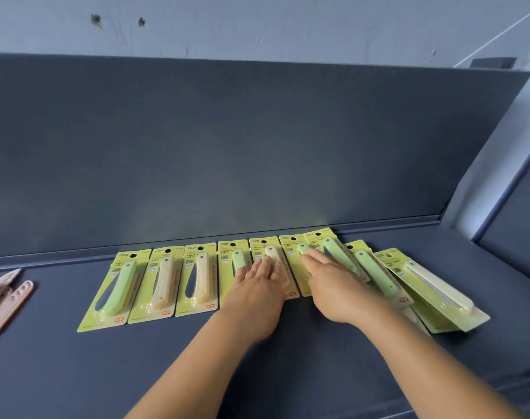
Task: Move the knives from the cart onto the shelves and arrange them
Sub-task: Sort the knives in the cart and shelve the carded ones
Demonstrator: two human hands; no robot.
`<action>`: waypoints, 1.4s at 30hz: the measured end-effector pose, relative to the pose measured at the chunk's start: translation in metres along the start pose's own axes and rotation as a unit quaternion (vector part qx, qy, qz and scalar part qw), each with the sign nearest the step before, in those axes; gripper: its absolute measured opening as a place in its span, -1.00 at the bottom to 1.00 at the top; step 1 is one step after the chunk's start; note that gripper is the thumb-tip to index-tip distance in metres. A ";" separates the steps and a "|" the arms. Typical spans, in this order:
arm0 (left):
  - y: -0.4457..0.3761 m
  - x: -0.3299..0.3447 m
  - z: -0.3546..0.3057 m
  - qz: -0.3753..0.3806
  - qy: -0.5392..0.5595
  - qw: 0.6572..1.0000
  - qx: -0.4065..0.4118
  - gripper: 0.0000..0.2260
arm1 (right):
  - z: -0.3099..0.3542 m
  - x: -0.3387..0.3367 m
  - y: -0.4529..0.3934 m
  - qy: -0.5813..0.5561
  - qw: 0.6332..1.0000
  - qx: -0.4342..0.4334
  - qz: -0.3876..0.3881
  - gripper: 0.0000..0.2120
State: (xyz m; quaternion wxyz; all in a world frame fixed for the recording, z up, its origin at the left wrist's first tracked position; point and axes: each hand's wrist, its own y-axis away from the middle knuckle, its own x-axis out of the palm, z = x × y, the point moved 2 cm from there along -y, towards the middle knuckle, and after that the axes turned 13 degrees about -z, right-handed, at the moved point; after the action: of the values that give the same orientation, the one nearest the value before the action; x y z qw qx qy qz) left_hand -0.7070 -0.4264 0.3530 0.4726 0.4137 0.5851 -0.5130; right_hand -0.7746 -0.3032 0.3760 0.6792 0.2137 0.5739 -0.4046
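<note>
Several fruit knives in yellow-green blister cards lie in a row on the dark blue shelf [76, 373]. A green-handled pack [115, 290] is leftmost, then two cream-handled packs [162, 284] [201, 281]. My left hand [257, 293] rests flat with straight fingers over a green pack [236, 257] and a cream pack [271, 252]. My right hand [333, 284] lies flat on the overlapping green packs [336, 252] just right of it. Further right lie another green pack [375, 275] and a tilted cream pack [439, 287].
Pink knife-shaped items [7, 297] lie at the shelf's left edge. The shelf's dark back panel [257, 146] rises right behind the row. A second blue shelf section [517, 219] adjoins at the right.
</note>
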 end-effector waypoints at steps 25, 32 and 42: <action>-0.023 -0.003 -0.078 -0.082 0.046 0.995 -0.031 -0.63 | -0.095 -0.025 -0.003 0.041 0.994 -0.095 0.024 -0.61; -0.023 -0.007 -0.082 -0.097 0.006 0.995 -0.003 -0.62 | -0.080 -0.025 0.000 0.038 0.995 -0.085 0.025 -0.45; -0.024 -0.004 -0.077 -0.111 0.053 0.992 -0.017 -0.54 | -0.090 -0.035 0.007 -0.007 0.995 -0.094 -0.015 -0.40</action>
State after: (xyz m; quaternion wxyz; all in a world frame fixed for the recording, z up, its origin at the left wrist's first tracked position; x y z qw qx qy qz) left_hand -0.7392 -0.3531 0.3644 0.3877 0.3648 0.6603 -0.5298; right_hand -0.8243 -0.2209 0.3860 0.6941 0.1374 0.6075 -0.3609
